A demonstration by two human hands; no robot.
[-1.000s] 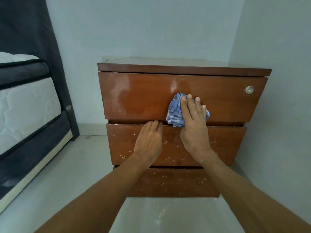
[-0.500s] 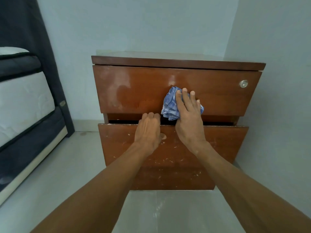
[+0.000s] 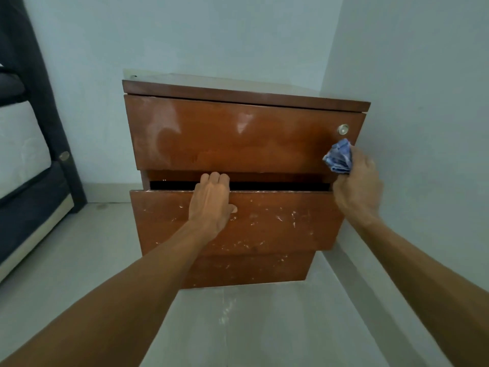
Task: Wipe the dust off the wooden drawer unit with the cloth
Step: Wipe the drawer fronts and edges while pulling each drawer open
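A brown wooden drawer unit (image 3: 238, 139) with three drawers stands in the room's corner. Its top drawer front looks smeared; the middle drawer (image 3: 277, 221) is pulled out a little and carries white specks. My left hand (image 3: 210, 202) grips the top edge of the middle drawer, fingers hooked into the dark gap. My right hand (image 3: 357, 186) holds a bunched blue checked cloth (image 3: 339, 156) at the right end of the top drawer, just below a round metal lock (image 3: 343, 129).
A bed with a white mattress (image 3: 21, 149) and dark frame (image 3: 39, 102) stands at the left. Pale walls close in behind and right of the unit. Grey floor (image 3: 79, 260) lies in front and to the left.
My right hand has carried the cloth from the middle of the top drawer to its right end. The middle drawer has come out farther under my left hand.
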